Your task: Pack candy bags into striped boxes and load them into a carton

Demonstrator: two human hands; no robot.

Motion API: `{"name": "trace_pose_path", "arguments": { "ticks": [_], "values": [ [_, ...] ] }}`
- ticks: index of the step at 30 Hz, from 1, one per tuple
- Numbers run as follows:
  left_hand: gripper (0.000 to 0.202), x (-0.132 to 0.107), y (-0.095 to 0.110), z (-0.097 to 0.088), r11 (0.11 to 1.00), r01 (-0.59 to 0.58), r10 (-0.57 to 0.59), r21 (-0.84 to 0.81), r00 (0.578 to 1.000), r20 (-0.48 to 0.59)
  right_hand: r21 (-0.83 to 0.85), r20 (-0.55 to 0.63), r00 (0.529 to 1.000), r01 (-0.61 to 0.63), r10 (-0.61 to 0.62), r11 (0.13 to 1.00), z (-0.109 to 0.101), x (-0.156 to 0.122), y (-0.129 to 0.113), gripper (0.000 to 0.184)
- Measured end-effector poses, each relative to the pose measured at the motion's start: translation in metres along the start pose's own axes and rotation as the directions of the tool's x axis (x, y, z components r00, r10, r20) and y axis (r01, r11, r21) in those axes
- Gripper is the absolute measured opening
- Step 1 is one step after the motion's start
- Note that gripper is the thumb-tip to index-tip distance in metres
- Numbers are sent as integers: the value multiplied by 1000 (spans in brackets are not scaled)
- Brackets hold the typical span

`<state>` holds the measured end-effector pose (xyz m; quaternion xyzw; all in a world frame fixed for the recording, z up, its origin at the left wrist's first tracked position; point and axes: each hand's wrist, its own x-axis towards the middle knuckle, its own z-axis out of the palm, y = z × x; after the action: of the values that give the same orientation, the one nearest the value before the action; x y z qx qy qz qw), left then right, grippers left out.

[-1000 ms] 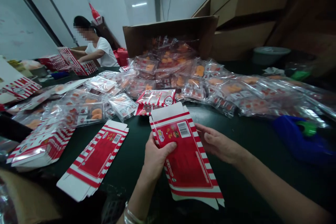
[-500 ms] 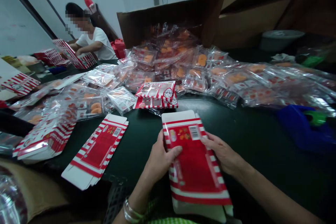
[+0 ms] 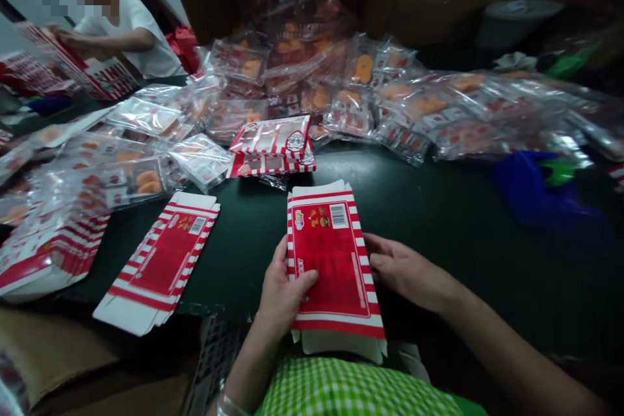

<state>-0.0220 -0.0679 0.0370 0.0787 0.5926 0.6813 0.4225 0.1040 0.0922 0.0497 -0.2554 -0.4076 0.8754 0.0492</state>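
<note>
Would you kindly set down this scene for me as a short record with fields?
left hand: grips the flat carton at its left edge
right hand: fingers touch the carton's right edge
surface: dark table
left of hands: stack of flat cartons
beyond: striped boxes, then heaped clear packs
far left: a co-worker handling boxes

One flat carton (image 3: 331, 260) held, one loose pile of flat cartons (image 3: 160, 266), two window boxes (image 3: 273, 146) stacked, one co-worker (image 3: 127, 32), clear packets (image 3: 351, 110) uncountable.
</note>
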Motion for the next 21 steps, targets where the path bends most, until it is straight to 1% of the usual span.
{"name": "trace_pose_path", "arguments": {
  "ticks": [1,3,4,6,8,10,11,13,15,17,19,20,21],
  "values": [
    [85,0,0,-1,1000,9,-9,-8,1000,12,1,58,997,-42,41,999,-5,-5,1,60],
    [83,-3,-2,-1,1000,14,-13,-9,999,40,4,112,988,-109,108,994,-12,-12,4,60],
    [81,-6,-3,0,1000,13,-13,-6,999,48,10,109,987,-120,118,993,-14,-14,7,58],
    [80,-10,-5,1,1000,13,-13,3,998,54,32,75,992,-100,97,994,-13,-16,14,51],
    [81,-13,-5,1,999,31,-32,14,996,78,56,37,997,-74,72,996,-11,-16,19,43],
    [84,-11,-4,0,998,59,-62,26,992,110,73,25,998,-54,52,996,-8,-17,22,39],
    [86,-8,-2,-2,997,73,-76,33,991,110,77,30,998,-52,50,996,-7,-18,22,39],
    [92,-1,1,-4,995,85,-89,53,993,76,82,46,997,-64,60,995,-7,-22,23,41],
    [101,8,5,-7,995,89,-92,50,994,52,86,63,993,-103,98,991,-10,-26,24,45],
    [105,15,8,-10,994,111,-111,3,988,110,96,82,987,-144,136,985,-16,-29,27,51],
    [101,20,11,-12,985,166,-155,-37,966,209,108,105,980,-181,170,977,-22,-29,32,53],
    [98,22,12,-12,982,187,-172,-42,958,230,112,119,975,-199,185,974,-24,-30,35,54],
    [95,25,13,-11,982,187,-175,-36,959,222,114,130,971,-215,200,970,-26,-30,38,55]
  ]
}}
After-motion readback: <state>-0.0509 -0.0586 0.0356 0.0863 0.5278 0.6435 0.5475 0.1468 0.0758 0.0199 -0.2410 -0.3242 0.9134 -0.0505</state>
